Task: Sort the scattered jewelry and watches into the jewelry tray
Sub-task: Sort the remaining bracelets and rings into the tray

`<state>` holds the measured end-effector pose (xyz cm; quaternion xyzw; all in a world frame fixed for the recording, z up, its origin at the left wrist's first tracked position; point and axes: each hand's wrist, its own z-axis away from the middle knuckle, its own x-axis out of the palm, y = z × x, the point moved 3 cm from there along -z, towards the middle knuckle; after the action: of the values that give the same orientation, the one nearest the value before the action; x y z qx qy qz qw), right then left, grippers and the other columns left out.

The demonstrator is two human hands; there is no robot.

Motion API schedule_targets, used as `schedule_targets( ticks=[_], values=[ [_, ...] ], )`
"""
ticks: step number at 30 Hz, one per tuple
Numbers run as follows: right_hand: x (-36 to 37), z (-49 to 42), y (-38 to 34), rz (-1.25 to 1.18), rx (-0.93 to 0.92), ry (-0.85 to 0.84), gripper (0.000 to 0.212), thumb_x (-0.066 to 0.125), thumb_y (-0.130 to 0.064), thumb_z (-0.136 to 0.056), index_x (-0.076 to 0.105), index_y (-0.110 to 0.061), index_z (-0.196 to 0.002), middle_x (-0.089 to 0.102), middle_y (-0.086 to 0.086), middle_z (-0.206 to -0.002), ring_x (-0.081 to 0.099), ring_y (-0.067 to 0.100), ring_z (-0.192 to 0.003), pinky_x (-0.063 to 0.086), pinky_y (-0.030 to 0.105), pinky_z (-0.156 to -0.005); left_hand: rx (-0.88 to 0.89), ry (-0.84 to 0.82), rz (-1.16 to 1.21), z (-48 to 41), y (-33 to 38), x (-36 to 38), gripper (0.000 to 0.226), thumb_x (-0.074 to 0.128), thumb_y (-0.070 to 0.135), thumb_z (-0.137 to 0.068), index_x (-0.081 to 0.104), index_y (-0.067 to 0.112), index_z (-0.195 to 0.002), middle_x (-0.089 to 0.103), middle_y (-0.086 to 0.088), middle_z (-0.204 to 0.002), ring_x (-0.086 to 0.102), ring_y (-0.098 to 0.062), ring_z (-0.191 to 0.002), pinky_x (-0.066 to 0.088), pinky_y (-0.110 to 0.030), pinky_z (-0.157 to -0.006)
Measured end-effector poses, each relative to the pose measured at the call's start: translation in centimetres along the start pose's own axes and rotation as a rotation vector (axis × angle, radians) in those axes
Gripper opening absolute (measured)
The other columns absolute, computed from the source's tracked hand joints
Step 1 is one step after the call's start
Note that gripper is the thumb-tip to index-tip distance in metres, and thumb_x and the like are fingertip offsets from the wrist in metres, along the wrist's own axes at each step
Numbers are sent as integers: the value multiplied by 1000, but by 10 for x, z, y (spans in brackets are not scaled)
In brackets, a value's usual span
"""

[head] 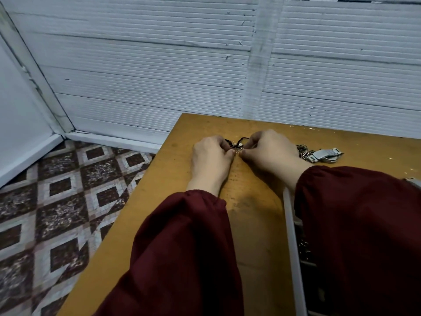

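Note:
Both hands meet over the far part of the wooden table (250,224). My left hand (211,156) and my right hand (271,153) each pinch a small dark-corded piece of jewelry (237,143) with a tiny metal part between the fingertips. A silver metal-band watch (325,155) lies to the right of my right hand, beside a tangle of silver chains (303,150). The jewelry tray (293,247) shows only as a pale rim at the right, mostly hidden under my right sleeve; a chain glints inside it.
The table's left edge runs diagonally, with patterned floor tiles (57,213) below it. A white ribbed wall (159,65) stands right behind the table's far edge. Small crumbs dot the table's far right.

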<state>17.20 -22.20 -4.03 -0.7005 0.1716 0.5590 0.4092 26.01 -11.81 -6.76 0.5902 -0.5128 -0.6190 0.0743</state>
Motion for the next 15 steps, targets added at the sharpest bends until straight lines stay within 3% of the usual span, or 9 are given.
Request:
schedule_targets(
  ticks=[9, 15],
  values=[
    [1, -2, -1, -44, 24, -11, 23, 72, -41, -74, 57, -27, -63, 69, -2, -90, 63, 25, -97, 50, 35, -85, 21, -6, 30, 0, 0, 1, 10, 68, 22, -84, 63, 26, -76, 68, -2, -81, 62, -22, -84, 52, -35, -73],
    [1, -2, -5, -59, 49, -18, 20, 73, -36, -74, 56, -30, -65, 69, -3, -98, 62, 22, -101, 50, 33, -87, 8, 19, 92, 0, 0, -2, 7, 66, 20, -87, 66, 24, -81, 66, -1, -81, 61, -21, -83, 46, -29, -69]
  ],
)
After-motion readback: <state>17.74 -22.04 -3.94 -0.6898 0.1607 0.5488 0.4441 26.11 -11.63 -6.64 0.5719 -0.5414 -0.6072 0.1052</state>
